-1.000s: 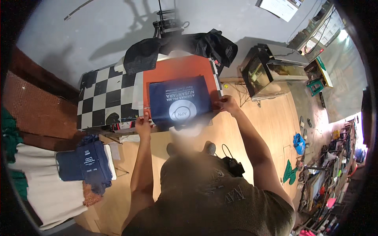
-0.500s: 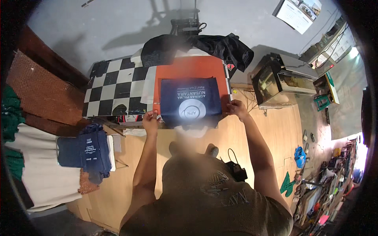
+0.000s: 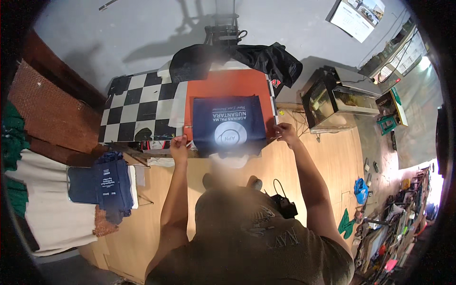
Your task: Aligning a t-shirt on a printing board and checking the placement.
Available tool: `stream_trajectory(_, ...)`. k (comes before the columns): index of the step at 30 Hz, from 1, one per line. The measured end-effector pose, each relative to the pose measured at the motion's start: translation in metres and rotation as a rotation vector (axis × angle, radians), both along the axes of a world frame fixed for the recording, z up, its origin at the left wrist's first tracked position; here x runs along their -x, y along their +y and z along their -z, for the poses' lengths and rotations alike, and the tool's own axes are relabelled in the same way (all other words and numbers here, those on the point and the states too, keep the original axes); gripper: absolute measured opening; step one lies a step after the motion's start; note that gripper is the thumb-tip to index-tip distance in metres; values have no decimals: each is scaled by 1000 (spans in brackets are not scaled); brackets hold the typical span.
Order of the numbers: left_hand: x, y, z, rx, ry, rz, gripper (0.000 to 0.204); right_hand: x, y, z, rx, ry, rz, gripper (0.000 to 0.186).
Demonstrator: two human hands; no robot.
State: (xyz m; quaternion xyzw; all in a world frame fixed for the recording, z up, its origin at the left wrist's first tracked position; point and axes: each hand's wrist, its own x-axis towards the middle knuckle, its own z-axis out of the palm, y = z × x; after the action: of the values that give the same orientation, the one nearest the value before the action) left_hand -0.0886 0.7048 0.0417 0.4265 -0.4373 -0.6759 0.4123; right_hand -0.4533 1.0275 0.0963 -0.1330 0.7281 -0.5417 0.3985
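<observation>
A navy cloth bag or piece point(image 3: 254, 121) with a pale round print lies flat on an orange sheet point(image 3: 223, 80), its lower part hanging past the near edge of the checkered table point(image 3: 142, 110). My left hand point(image 3: 179, 151) is closed in a pinch at the sheet's near left corner, beside the cloth. At the near right corner, my right hand point(image 3: 288, 135) pinches the sheet's edge with thumb and fingers. The exact grip of both fingertips is partly hidden. A hazy smear blurs the middle of the view.
Black fabric point(image 3: 275, 59) is heaped along the table's far side. Folded navy cloths point(image 3: 111, 183) rest on a stand at left, near a cream cloth point(image 3: 52, 204). A glass tank point(image 3: 339, 102) stands at right. Clutter point(image 3: 394, 228) covers the lower right.
The view has shifted very slightly. My left hand has moved a little down and left; my right hand stays at the right corner. The navy cloth lies as before.
</observation>
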Motion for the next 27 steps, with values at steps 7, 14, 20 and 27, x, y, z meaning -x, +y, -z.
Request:
stream_trajectory(7, -15, 36, 24, -4, -212, 302, 30, -43, 36, 34, -42, -290, 29, 46)
stream_trajectory(14, -33, 41, 49, 205, -167, 623, 34, -75, 26, 62, -153, 102, -401, 59)
stream_trajectory(20, -49, 52, 73, -150, -223, 685, 32, -89, 26, 73, -81, -22, -394, 80)
stream_trajectory(27, -63, 59, 84, -35, -144, 663, 23, -88, 23, 99, -170, 203, -366, 61)
